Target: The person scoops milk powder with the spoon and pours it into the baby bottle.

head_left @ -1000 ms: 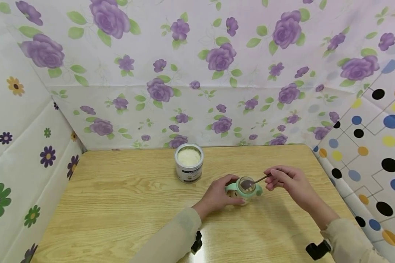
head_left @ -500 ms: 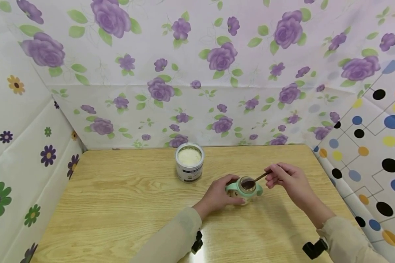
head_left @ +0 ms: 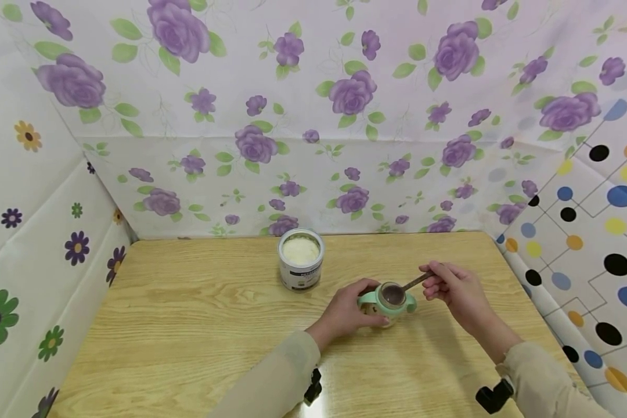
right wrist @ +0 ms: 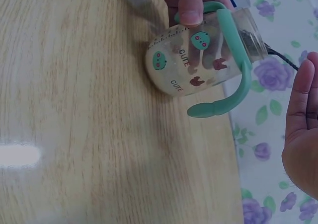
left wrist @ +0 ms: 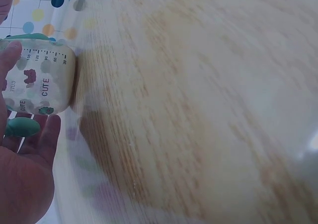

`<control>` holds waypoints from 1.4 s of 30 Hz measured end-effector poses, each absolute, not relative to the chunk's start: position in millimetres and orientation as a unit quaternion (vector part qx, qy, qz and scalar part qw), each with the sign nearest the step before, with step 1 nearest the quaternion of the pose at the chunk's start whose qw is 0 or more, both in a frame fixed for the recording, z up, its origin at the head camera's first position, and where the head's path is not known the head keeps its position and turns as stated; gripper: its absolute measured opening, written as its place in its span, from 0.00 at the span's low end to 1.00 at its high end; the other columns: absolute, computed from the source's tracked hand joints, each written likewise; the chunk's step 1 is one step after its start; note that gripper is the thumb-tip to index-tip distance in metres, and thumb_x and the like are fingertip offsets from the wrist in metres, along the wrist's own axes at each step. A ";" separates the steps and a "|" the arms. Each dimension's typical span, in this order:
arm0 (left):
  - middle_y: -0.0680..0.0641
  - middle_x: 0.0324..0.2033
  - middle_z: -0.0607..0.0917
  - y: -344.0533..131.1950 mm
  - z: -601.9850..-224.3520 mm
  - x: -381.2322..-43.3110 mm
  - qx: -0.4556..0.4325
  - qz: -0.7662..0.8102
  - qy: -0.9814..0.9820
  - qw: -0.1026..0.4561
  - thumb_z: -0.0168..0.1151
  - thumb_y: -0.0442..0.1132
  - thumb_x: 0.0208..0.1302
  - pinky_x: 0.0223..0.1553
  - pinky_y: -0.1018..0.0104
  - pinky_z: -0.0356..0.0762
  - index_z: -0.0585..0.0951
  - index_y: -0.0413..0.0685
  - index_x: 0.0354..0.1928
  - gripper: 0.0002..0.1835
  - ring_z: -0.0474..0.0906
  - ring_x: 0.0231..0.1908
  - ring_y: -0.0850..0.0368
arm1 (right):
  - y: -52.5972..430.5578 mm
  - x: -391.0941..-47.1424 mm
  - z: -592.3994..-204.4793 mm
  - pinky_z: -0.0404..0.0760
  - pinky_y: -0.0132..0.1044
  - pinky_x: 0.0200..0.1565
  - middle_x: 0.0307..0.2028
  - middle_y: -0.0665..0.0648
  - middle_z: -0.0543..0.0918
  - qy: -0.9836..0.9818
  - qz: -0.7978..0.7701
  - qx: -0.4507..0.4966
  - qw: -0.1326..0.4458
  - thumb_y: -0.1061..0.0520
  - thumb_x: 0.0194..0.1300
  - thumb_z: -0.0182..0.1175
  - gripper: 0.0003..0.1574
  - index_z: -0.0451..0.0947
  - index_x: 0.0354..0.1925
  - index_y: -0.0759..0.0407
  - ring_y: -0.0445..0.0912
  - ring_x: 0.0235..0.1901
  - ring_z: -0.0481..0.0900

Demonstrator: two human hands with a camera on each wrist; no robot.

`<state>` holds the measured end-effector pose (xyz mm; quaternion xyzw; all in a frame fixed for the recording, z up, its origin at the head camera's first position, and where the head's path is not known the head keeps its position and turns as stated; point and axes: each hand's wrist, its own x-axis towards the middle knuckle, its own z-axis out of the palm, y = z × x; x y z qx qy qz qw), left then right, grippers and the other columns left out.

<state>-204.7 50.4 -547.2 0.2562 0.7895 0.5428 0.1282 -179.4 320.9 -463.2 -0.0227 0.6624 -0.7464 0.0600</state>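
A clear baby bottle (head_left: 392,314) with a mint-green collar and two handles stands uncapped on the table. Measuring marks and "CUTE" prints show on its side, and something pale lies at its bottom in the right wrist view. My left hand (head_left: 345,309) grips the bottle from the left, thumb in front and fingers around the handle side. Between thumb and fingers, my right hand (head_left: 462,293) pinches the handle of a spoon (head_left: 417,281). The spoon's bowl is inside the bottle mouth. In the right wrist view, its thin dark handle (right wrist: 283,56) slopes out of the neck.
An open can (head_left: 301,273) of pale powder stands behind and left of the bottle. The wooden table (head_left: 198,313) meets a flowered cloth wall (head_left: 313,191) at the back, with patterned cloth on both sides.
The spoon's handle now slopes a little more steeply, its bowl still in the bottle mouth. My right forearm has shifted slightly left. The left hand and bottle have stayed put.
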 end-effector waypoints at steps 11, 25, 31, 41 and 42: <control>0.63 0.60 0.84 46.1 -545.0 -204.2 0.255 0.541 0.792 0.124 0.86 0.49 0.57 0.66 0.60 0.78 0.79 0.63 0.68 0.37 0.79 0.62 0.64 | 318.1 -180.8 -465.4 0.90 0.34 0.35 0.30 0.50 0.89 0.668 -0.741 -0.027 0.063 0.51 0.86 0.53 0.20 0.88 0.44 0.60 0.41 0.28 0.87; 0.61 0.64 0.82 45.4 -534.2 -203.6 0.260 0.525 0.799 0.138 0.86 0.50 0.56 0.69 0.60 0.76 0.74 0.60 0.74 0.44 0.77 0.64 0.63 | 326.0 -178.8 -448.5 0.90 0.32 0.36 0.30 0.50 0.89 0.636 -0.768 -0.040 0.059 0.53 0.87 0.50 0.22 0.89 0.45 0.60 0.40 0.29 0.87; 0.53 0.70 0.78 43.6 -521.2 -203.0 0.271 0.513 0.802 0.143 0.87 0.51 0.55 0.72 0.60 0.73 0.69 0.59 0.79 0.52 0.74 0.70 0.56 | 333.2 -180.3 -444.3 0.89 0.30 0.37 0.30 0.49 0.89 0.578 -0.811 -0.028 0.083 0.53 0.89 0.46 0.26 0.89 0.44 0.59 0.39 0.30 0.87; 0.54 0.74 0.74 22.5 -484.9 -205.9 0.318 0.501 0.792 0.145 0.85 0.52 0.58 0.73 0.62 0.72 0.67 0.58 0.81 0.51 0.71 0.73 0.57 | 334.5 -184.1 -434.4 0.89 0.30 0.38 0.31 0.53 0.90 0.458 -0.882 0.002 0.113 0.53 0.89 0.45 0.28 0.89 0.44 0.64 0.42 0.30 0.87; 0.54 0.74 0.74 18.3 -480.1 -207.0 0.324 0.495 0.794 0.140 0.85 0.51 0.58 0.73 0.63 0.72 0.68 0.57 0.81 0.51 0.71 0.73 0.56 | 333.5 -184.8 -433.1 0.89 0.30 0.38 0.31 0.53 0.89 0.453 -0.884 0.004 0.114 0.53 0.89 0.45 0.28 0.89 0.44 0.64 0.42 0.30 0.87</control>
